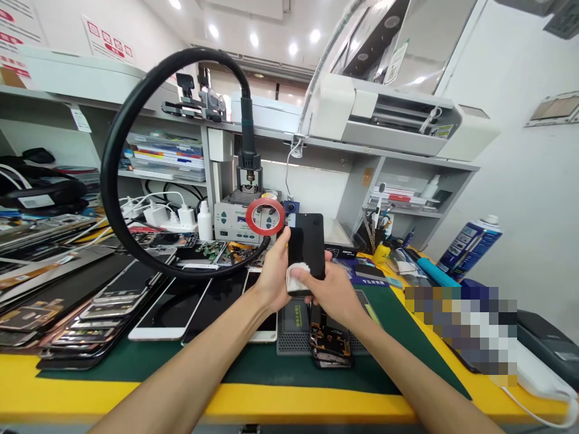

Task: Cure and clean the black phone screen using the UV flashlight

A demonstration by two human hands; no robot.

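A black smartphone (312, 235) is held upright in front of me, its dark face toward me. My left hand (274, 271) is closed around its left edge. With the thumb of my right hand (332, 289) I press a folded white wipe (296, 278) onto the lower left of that face; the right fingers reach behind the phone's lower right side. Below my hands, an opened phone (330, 340) with exposed inner parts lies on a grey perforated pad (294, 343) over the green mat (253, 367).
Tablets (167, 310) and stacked opened devices (108, 301) cover the left side. A thick black hose (111, 163) loops up from a bench station (235, 223), where a red tape roll (265, 232) hangs. A blue spray can (470, 244) and tool holder (368, 232) stand right.
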